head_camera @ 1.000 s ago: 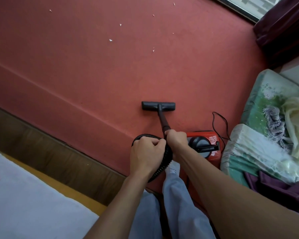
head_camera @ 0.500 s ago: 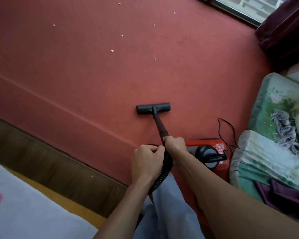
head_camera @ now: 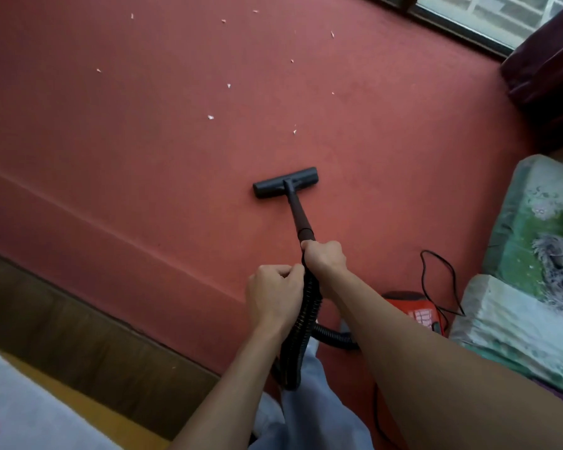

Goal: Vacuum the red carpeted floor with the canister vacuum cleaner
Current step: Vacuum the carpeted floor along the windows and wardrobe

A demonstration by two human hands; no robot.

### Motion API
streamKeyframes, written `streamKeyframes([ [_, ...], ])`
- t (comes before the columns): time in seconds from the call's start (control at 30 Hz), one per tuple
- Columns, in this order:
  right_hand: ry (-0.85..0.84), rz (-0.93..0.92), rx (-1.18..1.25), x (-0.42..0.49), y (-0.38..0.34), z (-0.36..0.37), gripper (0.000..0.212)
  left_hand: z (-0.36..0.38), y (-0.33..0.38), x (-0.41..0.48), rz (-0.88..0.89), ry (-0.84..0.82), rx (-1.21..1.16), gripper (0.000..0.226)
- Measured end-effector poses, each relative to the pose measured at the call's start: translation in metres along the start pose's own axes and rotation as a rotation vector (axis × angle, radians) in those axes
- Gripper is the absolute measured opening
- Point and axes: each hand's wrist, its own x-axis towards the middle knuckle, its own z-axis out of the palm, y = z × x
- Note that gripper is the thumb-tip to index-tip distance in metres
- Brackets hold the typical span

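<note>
Wand (head_camera: 301, 219): rigid, probably light; right hand (head_camera: 324, 258) wraps its upper end.
Hose (head_camera: 306, 306): ribbed, flexible (likely kinks); left hand (head_camera: 273, 293) grips it just behind.
Floor nozzle (head_camera: 285, 182): flat on red carpet (head_camera: 143, 141).

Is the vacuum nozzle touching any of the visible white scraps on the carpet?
No, the nozzle rests on bare carpet, and the nearest white scraps lie beyond it, untouched.

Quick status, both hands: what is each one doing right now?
Left hand: closed, gripping the ribbed hose.
Right hand: closed, gripping the wand where it meets the hose.
</note>
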Motion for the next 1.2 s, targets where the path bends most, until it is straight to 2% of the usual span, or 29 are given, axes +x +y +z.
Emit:
streamKeyframes([
  [0.13, 0.011, -0.017, 0.048, 0.014, -0.027, -0.004, 0.038, -0.001, 0.020, 0.017, -0.001, 0.018, -0.099, 0.047],
  [0.23, -0.018, 0.018, 0.118, 0.012, -0.031, -0.013, 0.033, -0.007, 0.035, 0.014, -0.007, -0.014, -0.103, 0.042],
  [0.33, -0.065, 0.099, 0.195, 0.006, -0.035, -0.025, 0.033, -0.010, 0.047, 0.013, -0.020, -0.091, -0.061, 0.040],
  [0.47, -0.128, 0.212, 0.260, 0.010, -0.045, -0.030, 0.021, -0.012, 0.057, 0.025, -0.055, -0.128, -0.028, 0.039],
  [0.63, -0.043, 0.162, 0.231, 0.031, -0.081, -0.011, 0.026, -0.018, 0.070, 0.056, -0.028, -0.137, 0.052, 0.027],
  [0.83, 0.025, 0.110, 0.174, 0.058, -0.134, 0.009, 0.018, -0.030, 0.087, 0.110, -0.028, -0.141, 0.007, 0.035],
  [1.2, 0.012, 0.002, 0.154, 0.096, -0.202, 0.009, 0.023, -0.033, 0.142, 0.162, -0.037, -0.136, 0.031, 0.030],
])
